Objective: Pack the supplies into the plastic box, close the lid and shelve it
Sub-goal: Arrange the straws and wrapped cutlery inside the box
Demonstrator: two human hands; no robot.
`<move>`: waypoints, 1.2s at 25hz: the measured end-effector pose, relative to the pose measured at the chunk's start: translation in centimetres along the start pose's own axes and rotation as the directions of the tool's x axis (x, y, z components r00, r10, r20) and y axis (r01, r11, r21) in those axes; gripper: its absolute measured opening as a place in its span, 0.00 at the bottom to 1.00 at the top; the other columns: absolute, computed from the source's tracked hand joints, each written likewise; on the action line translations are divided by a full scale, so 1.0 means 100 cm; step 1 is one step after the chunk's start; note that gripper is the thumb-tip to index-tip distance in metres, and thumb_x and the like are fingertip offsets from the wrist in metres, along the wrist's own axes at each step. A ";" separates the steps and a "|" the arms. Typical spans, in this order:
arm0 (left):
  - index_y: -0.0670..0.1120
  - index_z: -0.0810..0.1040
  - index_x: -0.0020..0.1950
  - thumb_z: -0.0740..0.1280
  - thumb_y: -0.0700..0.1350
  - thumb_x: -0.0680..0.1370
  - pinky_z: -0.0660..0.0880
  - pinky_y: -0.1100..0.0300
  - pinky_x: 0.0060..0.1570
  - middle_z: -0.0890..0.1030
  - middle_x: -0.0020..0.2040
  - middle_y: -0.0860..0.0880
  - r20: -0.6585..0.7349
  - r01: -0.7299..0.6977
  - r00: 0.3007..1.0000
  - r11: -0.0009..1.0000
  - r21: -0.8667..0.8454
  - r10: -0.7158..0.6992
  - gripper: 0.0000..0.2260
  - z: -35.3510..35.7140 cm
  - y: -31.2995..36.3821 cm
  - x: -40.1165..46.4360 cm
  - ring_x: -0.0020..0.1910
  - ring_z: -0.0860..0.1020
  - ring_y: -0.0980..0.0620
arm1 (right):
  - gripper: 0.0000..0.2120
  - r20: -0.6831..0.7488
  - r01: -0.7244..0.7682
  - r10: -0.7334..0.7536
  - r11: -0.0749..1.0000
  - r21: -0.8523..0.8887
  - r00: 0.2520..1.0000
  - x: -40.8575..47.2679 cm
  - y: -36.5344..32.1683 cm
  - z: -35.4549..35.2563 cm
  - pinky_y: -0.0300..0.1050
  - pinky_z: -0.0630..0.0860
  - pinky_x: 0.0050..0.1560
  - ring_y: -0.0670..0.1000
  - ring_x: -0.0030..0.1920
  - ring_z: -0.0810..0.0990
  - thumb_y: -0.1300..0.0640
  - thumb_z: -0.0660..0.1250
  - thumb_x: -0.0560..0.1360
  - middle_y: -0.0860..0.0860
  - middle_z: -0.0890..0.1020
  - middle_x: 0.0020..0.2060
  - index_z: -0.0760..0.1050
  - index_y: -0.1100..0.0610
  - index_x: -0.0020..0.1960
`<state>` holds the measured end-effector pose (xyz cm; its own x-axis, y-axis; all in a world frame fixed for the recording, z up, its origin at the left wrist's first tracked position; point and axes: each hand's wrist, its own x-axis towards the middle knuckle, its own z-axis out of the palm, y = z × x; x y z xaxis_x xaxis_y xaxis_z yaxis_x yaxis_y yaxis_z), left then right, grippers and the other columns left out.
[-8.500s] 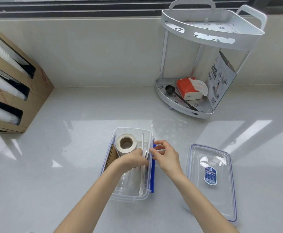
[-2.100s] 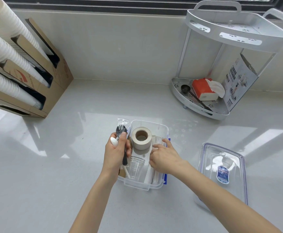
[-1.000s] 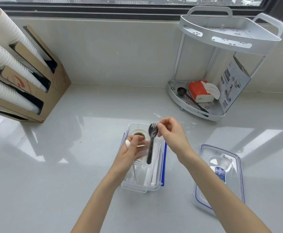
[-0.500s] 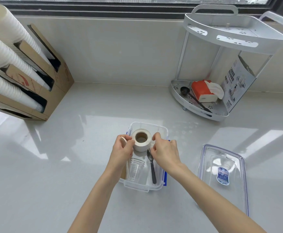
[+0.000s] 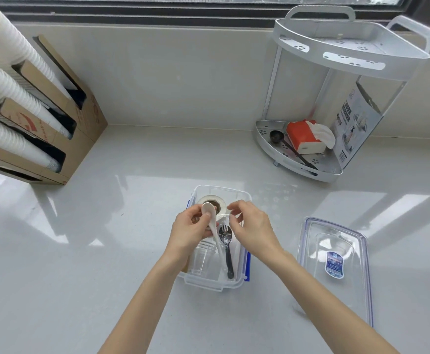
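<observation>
Head view: I see left hand (image 5: 187, 232) gripping white spoon (image 5: 212, 227), handle toward me along plastic box (image 5: 215, 283); right hand (image 5: 251, 227) apparently pinching its wrapper.

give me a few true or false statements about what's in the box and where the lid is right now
1. The lid is snapped onto the plastic box. False: it lies on the counter right of the box.
2. The left hand holds a white spoon. True.
3. A black fork lies inside the box. True.
4. The tape roll sits on the corner rack. False: it is in the box's far end.
5. The right hand grips the lid. False: it is over the box.
</observation>
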<state>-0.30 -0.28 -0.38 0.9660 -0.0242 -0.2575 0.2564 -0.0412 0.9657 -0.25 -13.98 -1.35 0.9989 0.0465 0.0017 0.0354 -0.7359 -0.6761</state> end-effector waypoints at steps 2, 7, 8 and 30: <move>0.46 0.78 0.45 0.61 0.39 0.76 0.81 0.59 0.42 0.78 0.41 0.43 0.023 -0.003 1.000 0.997 0.077 0.001 0.06 0.005 -0.001 0.008 0.42 0.81 0.46 | 0.10 0.078 -0.083 0.066 0.967 0.240 0.995 -0.002 -0.004 -0.009 0.37 0.75 0.45 0.49 0.42 0.78 0.56 0.60 0.76 0.50 0.80 0.45 0.74 0.55 0.55; 0.46 0.76 0.45 0.65 0.45 0.74 0.74 0.67 0.39 0.78 0.36 0.52 0.004 -0.079 0.996 0.891 0.447 0.086 0.04 0.019 -0.009 0.019 0.38 0.77 0.53 | 0.11 0.071 -0.042 0.032 0.987 0.152 0.997 -0.002 -0.001 -0.012 0.42 0.75 0.47 0.49 0.41 0.77 0.53 0.63 0.75 0.49 0.79 0.43 0.74 0.54 0.56; 0.46 0.75 0.45 0.65 0.46 0.74 0.71 0.70 0.37 0.77 0.36 0.52 -0.004 -0.085 0.995 0.863 0.497 0.100 0.04 0.021 -0.011 0.019 0.38 0.76 0.53 | 0.10 0.056 -0.017 0.012 0.995 0.100 0.998 0.000 0.001 -0.010 0.46 0.76 0.50 0.50 0.41 0.77 0.54 0.62 0.75 0.50 0.80 0.44 0.75 0.55 0.55; 0.43 0.76 0.57 0.60 0.40 0.76 0.74 0.58 0.49 0.81 0.54 0.45 0.115 -0.190 0.981 0.690 0.699 0.153 0.11 0.030 -0.011 0.022 0.47 0.78 0.50 | 0.12 0.002 0.109 -0.109 0.986 -0.127 0.994 0.010 0.023 -0.010 0.51 0.71 0.59 0.53 0.55 0.77 0.60 0.58 0.76 0.53 0.80 0.52 0.75 0.56 0.57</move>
<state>1.46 -3.29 -2.09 0.9834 -0.1451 -0.1087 -0.0300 -0.7216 0.6917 0.88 -16.31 -2.11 0.9890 0.1279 0.0743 0.1473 -0.8063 -0.5729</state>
